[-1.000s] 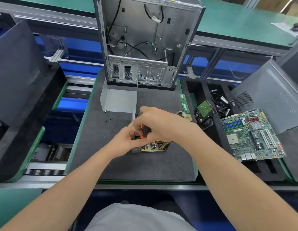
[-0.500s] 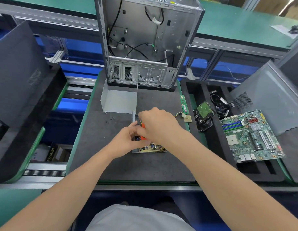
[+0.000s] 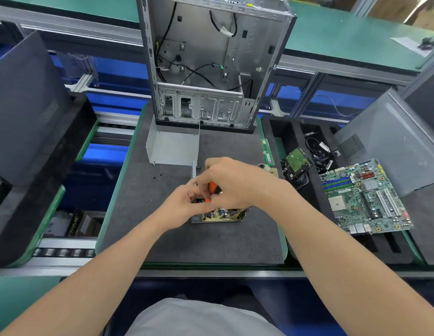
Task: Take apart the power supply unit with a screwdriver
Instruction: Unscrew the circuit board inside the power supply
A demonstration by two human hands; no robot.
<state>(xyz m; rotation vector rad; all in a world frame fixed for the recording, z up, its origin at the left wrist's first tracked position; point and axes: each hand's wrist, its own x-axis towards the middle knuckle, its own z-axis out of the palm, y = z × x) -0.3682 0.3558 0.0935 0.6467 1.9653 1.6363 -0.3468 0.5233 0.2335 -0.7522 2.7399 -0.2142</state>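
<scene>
The opened power supply unit point(image 3: 222, 214) lies on the dark mat point(image 3: 187, 238), its yellow circuit board showing at the near edge. My right hand point(image 3: 231, 180) grips the orange and black screwdriver point(image 3: 214, 188) over the unit, handle upward. My left hand point(image 3: 184, 202) is at the unit's left side, fingers curled against the screwdriver's lower part; what they pinch is hidden. The unit's grey metal cover point(image 3: 173, 147) lies behind it. Most of the unit is hidden under my hands.
An empty computer case point(image 3: 211, 64) stands upright at the mat's far edge. A few small screws point(image 3: 160, 174) lie left of the unit. A RAM stick point(image 3: 267, 151), hard drive point(image 3: 297, 162), cables point(image 3: 320, 154) and motherboard point(image 3: 364, 197) sit to the right. Dark side panels point(image 3: 29, 105) lean at left.
My hands stay on the unit and screwdriver; the right hand has shifted slightly left and turned over the handle. More of the circuit board's right end shows again.
</scene>
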